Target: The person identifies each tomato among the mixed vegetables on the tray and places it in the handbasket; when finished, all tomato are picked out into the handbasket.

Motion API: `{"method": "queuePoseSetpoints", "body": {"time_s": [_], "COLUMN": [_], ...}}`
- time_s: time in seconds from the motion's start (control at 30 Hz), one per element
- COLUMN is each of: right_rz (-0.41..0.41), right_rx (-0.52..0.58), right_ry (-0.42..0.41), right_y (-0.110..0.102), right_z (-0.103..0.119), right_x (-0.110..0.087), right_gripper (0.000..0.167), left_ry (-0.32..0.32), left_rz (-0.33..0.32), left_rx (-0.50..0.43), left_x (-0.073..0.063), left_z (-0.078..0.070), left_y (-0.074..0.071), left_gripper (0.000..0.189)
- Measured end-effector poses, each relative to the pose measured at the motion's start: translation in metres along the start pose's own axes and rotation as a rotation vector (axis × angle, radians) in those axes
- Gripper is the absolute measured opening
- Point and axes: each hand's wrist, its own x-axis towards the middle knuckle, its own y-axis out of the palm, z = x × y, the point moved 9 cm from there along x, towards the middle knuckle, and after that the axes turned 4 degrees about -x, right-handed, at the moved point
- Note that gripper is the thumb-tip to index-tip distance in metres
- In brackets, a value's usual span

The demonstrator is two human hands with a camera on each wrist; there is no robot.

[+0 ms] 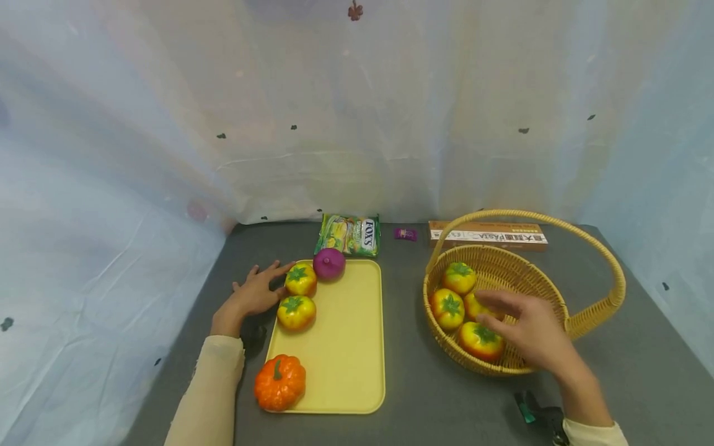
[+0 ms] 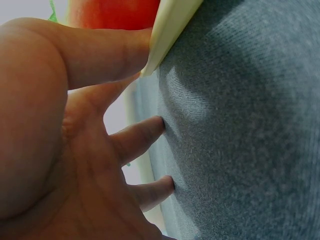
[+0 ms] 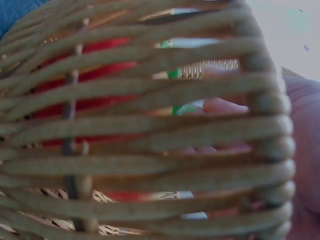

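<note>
In the head view my left hand (image 1: pixel 259 292) lies along the left edge of the yellow tray (image 1: pixel 348 341), fingers spread beside two persimmons, the upper persimmon (image 1: pixel 301 279) and the lower persimmon (image 1: pixel 297 313). The left wrist view shows the thumb touching the tray rim (image 2: pixel 167 32) and two fingertips on the grey cloth. My right hand (image 1: pixel 527 325) reaches into the wicker basket (image 1: pixel 521 266), thumb and fingers apart over a partly covered persimmon (image 1: pixel 476 308). Several other persimmons lie around it. The basket wall (image 3: pixel 150 135) hides most of the right hand's work.
An orange pumpkin (image 1: pixel 280 382) sits on the tray's near left corner; a purple onion (image 1: pixel 329 264) is at its far edge. Behind stand a green candy bag (image 1: pixel 348 235), a small purple packet (image 1: pixel 405 234) and a pasta box (image 1: pixel 491 236). The basket's tall handle (image 1: pixel 599 248) arches over it.
</note>
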Motion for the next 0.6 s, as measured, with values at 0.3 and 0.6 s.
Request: {"method": "queuePoseSetpoints", "body": {"time_s": [0.3, 0.6], "right_rz": [0.087, 0.061], "right_rx": [-0.079, 0.038], "right_ry": [-0.025, -0.006], "right_y": [0.006, 0.006], "right_z": [0.008, 0.013], "right_x": [-0.002, -0.003], "right_gripper": [0.04, 0.039], "left_ry": [-0.002, -0.003], "left_rz": [0.002, -0.001], "left_rx": [-0.01, 0.001], "left_x": [-0.001, 0.0], "left_z": [-0.001, 0.001], "left_y": [0.0, 0.001], "left_gripper": [0.065, 0.064]}}
